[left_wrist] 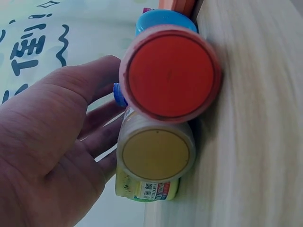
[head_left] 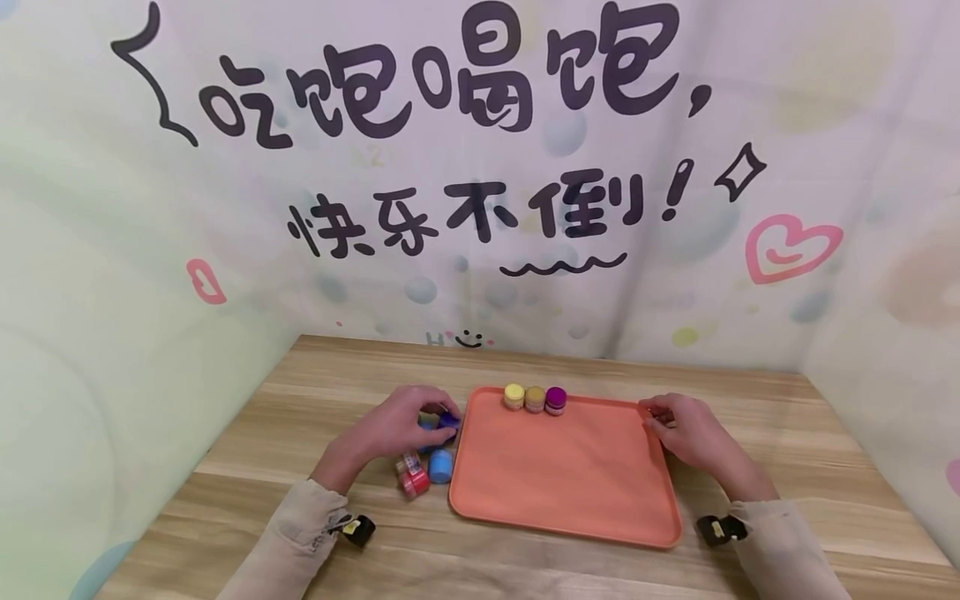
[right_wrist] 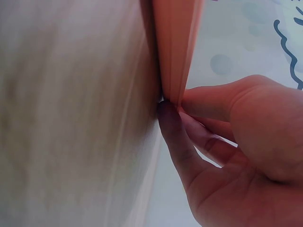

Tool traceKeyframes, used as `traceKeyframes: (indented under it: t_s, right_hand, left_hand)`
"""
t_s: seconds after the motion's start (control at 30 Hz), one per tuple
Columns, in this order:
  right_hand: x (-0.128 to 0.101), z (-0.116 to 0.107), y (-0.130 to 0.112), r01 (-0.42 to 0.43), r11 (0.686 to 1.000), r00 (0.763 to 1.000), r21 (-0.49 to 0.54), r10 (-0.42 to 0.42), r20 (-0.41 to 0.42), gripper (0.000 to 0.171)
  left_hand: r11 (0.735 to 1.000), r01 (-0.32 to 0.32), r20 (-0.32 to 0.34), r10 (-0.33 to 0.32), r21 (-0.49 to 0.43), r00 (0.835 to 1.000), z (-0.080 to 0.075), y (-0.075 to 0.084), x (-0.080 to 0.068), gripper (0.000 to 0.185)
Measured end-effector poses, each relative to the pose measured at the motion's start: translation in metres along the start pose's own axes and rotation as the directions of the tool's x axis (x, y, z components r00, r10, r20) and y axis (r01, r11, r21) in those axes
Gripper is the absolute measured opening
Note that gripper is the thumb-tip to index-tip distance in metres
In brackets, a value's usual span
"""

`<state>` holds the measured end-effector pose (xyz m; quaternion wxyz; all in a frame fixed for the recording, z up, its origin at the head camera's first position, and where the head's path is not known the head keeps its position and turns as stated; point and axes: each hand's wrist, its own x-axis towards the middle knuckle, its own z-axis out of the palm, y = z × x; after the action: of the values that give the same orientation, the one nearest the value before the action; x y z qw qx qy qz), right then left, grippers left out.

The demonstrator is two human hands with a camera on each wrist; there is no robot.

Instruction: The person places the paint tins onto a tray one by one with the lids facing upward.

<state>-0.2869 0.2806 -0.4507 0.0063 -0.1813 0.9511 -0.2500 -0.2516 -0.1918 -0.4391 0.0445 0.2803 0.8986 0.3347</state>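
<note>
Here, closest to me, my two sleeves come in from six o'clock, and my hands are well apart, one on either side of the orange tray [head_left: 562, 475] that lies flat on the wooden table [head_left: 247, 450].

My left hand [head_left: 390, 429] sits at nine o'clock of the tray, over a small cluster of paint jars. My fingers are curled round a dark blue jar [head_left: 448, 421] and grip it just beside the tray's left edge. Nearer to me in that cluster, a red jar [head_left: 412, 482] lies on the wood with a light blue jar [head_left: 441, 465] touching it on its right. The left wrist view shows the red lid [left_wrist: 170, 75] large, a yellow-lidded jar [left_wrist: 155, 156] pressed against it, and the light blue one behind, tight to the tray's rim.

My right hand [head_left: 686, 429] is at three o'clock of the tray, near its far right corner. The right wrist view shows my thumb [right_wrist: 173, 127] under the rim and a finger above it, pinching the edge.

Farther off, at twelve o'clock along the tray's far rim, three jars stand upright in a row, touching: yellow [head_left: 513, 396], ochre [head_left: 535, 398] and purple [head_left: 556, 400].

Beyond the table, a pale backdrop [head_left: 480, 167] with black lettering rises.
</note>
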Motion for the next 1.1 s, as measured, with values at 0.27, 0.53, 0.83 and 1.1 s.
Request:
traceKeyframes:
  t_s: [0.27, 0.53, 0.83, 1.1]
  right_hand:
    - [0.0011, 0.0009, 0.0003, -0.013, 1.000, 1.000, -0.002, 0.013, 0.006, 0.031]
    - [0.0013, 0.0014, 0.0004, -0.007, 1.000, 1.000, 0.004, 0.007, 0.005, 0.031]
    - [0.0007, 0.0026, 0.0010, -0.019, 1.000, 1.000, 0.008, 0.019, 0.003, 0.031]
    - [0.0010, 0.0018, 0.0025, 0.002, 1.000, 1.000, 0.012, -0.002, -0.001, 0.030]
  left_hand:
    - [0.999, -0.051, -0.049, 0.051, 0.003, 0.997, -0.0007, 0.0012, 0.0005, 0.025]
    - [0.999, -0.033, -0.057, 0.032, -0.009, 0.998, 0.0012, -0.0001, 0.0005, 0.032]
    - [1.000, -0.020, -0.085, 0.021, 0.014, 0.996, 0.0032, 0.0034, 0.0007, 0.036]
    - [0.999, -0.034, -0.106, 0.035, 0.010, 0.994, 0.0055, 0.0090, 0.0069, 0.032]
